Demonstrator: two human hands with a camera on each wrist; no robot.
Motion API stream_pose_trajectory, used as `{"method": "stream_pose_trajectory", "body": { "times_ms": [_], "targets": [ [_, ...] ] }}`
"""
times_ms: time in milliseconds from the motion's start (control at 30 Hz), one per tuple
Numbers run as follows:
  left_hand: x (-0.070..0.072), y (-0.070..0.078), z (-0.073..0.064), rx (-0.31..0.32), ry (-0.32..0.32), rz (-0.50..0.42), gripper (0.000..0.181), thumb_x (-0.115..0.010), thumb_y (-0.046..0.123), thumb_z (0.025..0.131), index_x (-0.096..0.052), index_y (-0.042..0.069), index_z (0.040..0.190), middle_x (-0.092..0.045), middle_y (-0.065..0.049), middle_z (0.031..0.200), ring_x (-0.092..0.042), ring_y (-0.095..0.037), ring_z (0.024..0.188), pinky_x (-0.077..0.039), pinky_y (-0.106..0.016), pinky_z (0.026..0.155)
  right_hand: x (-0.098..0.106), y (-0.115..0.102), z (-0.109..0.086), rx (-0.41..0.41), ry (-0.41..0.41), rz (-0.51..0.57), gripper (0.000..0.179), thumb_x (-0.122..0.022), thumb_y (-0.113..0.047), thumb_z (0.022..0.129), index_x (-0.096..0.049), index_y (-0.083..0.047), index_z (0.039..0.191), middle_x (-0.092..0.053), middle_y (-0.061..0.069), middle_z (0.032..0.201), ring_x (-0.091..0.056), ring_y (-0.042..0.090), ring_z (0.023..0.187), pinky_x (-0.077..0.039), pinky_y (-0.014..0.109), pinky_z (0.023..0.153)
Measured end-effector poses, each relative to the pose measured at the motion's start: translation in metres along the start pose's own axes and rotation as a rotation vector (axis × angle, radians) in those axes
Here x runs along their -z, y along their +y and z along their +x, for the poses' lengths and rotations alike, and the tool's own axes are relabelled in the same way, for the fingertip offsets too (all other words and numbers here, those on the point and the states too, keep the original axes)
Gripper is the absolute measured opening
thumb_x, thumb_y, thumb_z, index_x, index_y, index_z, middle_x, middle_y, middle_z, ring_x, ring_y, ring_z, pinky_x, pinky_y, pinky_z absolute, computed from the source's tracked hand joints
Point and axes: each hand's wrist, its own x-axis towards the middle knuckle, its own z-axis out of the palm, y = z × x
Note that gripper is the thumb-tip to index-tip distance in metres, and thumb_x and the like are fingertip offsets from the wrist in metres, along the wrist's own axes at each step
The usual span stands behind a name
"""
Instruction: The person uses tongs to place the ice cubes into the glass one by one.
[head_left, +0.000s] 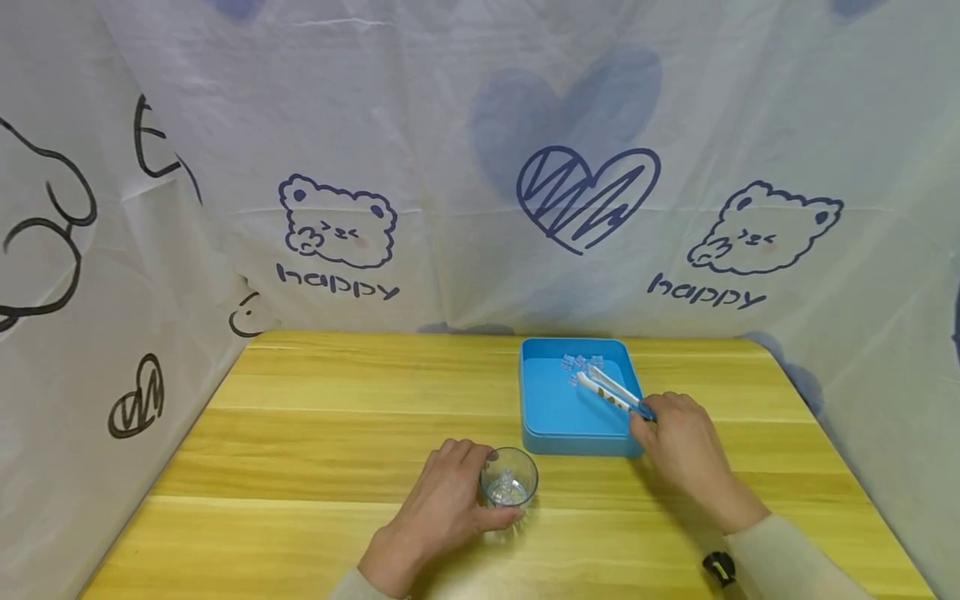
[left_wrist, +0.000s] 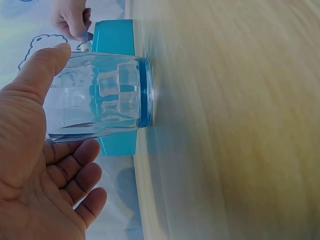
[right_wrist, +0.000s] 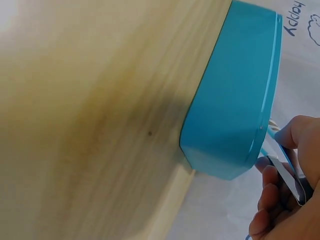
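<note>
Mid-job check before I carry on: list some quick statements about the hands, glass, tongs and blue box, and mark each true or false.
1. The right hand holds the tongs. True.
2. The glass lies on its side. False: it stands upright on the table, held by the left hand.
3. The tongs reach in over the blue box. True.
4. The clear pieces lie in the box's near left corner. False: they lie toward its far side, by the tongs' tips.
5. The glass stands nearer the person than the box does. True.
</note>
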Motion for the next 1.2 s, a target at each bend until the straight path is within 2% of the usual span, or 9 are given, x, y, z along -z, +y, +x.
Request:
{"method": "stream_pose_trajectory", "body": {
  "times_ms": [100,333,667,867,1033,1200],
  "targets": [
    [0.0,0.0,0.0,-0.001,0.0,-0.003,0.078,-0.087,0.064,0.076,-0.067,0.01,0.129,-0.068,-0.002,0.116,-0.056,-0.019,0.106,-0.049,-0.042,0.096,0.0,0.002,0.007,0.004,-0.028,-0.016,0.027,-0.071,-0.017,0.095,-0.072,0.01,0.099,-0.071,0.019,0.088,-0.064,0.036,0.081,-0.056,0.053,0.074],
    [0.001,0.0,0.0,-0.006,0.006,-0.001,0.077,-0.087,0.063,0.077,-0.067,0.01,0.128,-0.068,-0.001,0.116,-0.056,-0.018,0.105,-0.049,-0.042,0.095,-0.001,0.003,0.02,-0.001,-0.1,-0.066,0.025,-0.071,-0.019,0.095,-0.071,0.007,0.095,-0.066,0.013,0.081,-0.059,0.03,0.075,-0.053,0.049,0.07],
    [0.001,0.0,0.001,-0.001,-0.004,0.005,0.077,-0.086,0.064,0.077,-0.067,0.011,0.129,-0.067,0.0,0.116,-0.055,-0.017,0.105,-0.048,-0.041,0.097,-0.007,0.0,0.032,-0.004,-0.165,-0.111,0.027,-0.067,-0.019,0.095,-0.071,0.007,0.094,-0.07,0.016,0.088,-0.062,0.033,0.082,-0.055,0.052,0.078],
    [0.001,0.0,0.0,-0.002,-0.002,0.001,0.076,-0.086,0.064,0.077,-0.067,0.011,0.129,-0.067,0.0,0.115,-0.055,-0.017,0.105,-0.048,-0.041,0.097,-0.009,-0.004,0.036,-0.026,-0.195,-0.137,0.025,-0.069,-0.02,0.095,-0.07,0.005,0.091,-0.061,0.01,0.078,-0.056,0.029,0.076,-0.052,0.048,0.073],
    [0.001,0.0,0.0,0.001,-0.004,-0.002,0.076,-0.086,0.064,0.077,-0.067,0.011,0.129,-0.067,0.0,0.115,-0.055,-0.017,0.106,-0.048,-0.042,0.097,-0.011,-0.005,0.036,-0.018,-0.202,-0.141,0.025,-0.071,-0.02,0.095,-0.07,0.004,0.092,-0.059,0.008,0.077,-0.055,0.027,0.074,-0.051,0.047,0.07],
    [0.001,0.0,-0.001,0.009,-0.008,-0.005,0.077,-0.085,0.065,0.077,-0.067,0.011,0.129,-0.067,0.001,0.115,-0.054,-0.017,0.107,-0.048,-0.041,0.098,-0.015,-0.006,0.035,-0.001,-0.195,-0.145,0.022,-0.071,-0.02,0.094,-0.068,0.0,0.085,-0.055,0.005,0.073,-0.052,0.026,0.071,-0.048,0.044,0.066]
  ]
}}
